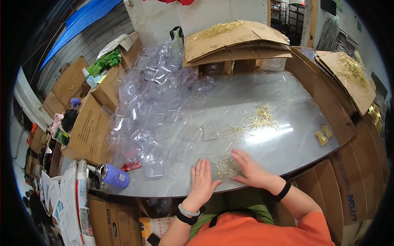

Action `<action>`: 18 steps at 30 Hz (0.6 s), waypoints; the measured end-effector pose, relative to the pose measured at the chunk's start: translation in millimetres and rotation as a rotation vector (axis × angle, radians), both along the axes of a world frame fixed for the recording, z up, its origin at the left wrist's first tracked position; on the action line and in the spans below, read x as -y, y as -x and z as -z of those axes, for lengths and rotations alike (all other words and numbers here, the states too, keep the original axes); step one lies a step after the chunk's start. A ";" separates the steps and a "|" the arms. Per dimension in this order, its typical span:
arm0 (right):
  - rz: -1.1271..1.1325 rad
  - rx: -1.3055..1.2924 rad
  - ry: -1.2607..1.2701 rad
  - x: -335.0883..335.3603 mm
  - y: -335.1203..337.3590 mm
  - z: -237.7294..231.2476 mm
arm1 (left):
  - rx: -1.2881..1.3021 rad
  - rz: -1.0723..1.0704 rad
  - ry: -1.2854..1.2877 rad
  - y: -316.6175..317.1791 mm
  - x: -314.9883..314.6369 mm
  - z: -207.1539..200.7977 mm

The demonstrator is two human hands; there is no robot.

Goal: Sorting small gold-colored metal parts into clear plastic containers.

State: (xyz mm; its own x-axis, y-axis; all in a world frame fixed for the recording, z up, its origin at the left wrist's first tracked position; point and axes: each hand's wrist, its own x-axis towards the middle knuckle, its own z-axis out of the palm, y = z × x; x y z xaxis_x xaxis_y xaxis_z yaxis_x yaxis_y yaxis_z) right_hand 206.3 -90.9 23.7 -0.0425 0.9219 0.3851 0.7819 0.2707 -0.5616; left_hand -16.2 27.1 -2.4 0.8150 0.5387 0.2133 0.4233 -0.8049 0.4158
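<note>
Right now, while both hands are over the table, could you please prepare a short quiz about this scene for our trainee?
1. What lies between the left hand and the right hand?
2. True or false: the purple bottle is nearer to the left hand than to the right hand.
3. How many small bundles lie near the right end of the table?

Key:
1. A loose scatter of thin gold wire pieces.
2. True.
3. Two.
</note>
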 end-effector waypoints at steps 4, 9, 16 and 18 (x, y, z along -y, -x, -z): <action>0.164 0.206 0.019 11.7 2.2 3.5 | -0.036 0.029 -0.003 -15.4 0.0 -6.9; 0.163 0.261 0.026 -5.1 4.9 25.7 | 0.025 0.148 -0.004 -33.3 1.0 0.7; 0.262 0.167 -0.012 18.6 -5.9 -10.5 | 0.094 0.145 0.009 -29.1 2.4 -9.6; 0.258 0.175 0.000 18.6 -8.8 -10.0 | 0.091 0.103 0.003 -31.9 5.5 -14.7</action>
State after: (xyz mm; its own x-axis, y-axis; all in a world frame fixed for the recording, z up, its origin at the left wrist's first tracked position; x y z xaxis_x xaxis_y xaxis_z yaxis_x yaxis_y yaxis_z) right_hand 215.1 -109.5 33.7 0.1273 0.9107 0.3929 0.9098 0.0506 -0.4119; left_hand 15.6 21.5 12.4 0.8437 0.4537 0.2869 0.2986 -0.8408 0.4515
